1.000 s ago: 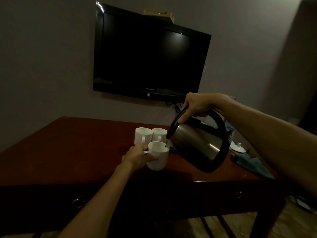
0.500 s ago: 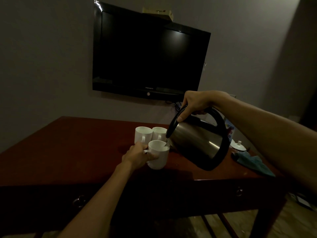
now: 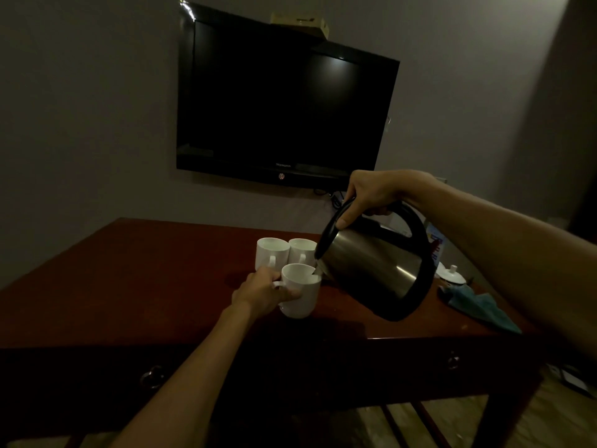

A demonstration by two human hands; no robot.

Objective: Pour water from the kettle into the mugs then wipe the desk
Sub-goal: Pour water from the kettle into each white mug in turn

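Steel kettle [image 3: 374, 270], tilted with its spout over a white mug [image 3: 298, 291], is gripped by its black handle in the right hand [image 3: 371, 195]. The left hand [image 3: 261, 291] curls round this mug's handle on the reddish wooden bench [image 3: 129, 279]. Two more mugs [image 3: 272, 255] stand just behind; a teal cloth [image 3: 478, 307] lies at right.

Tilted kettle [image 3: 371, 270] over held mug [image 3: 300, 291]
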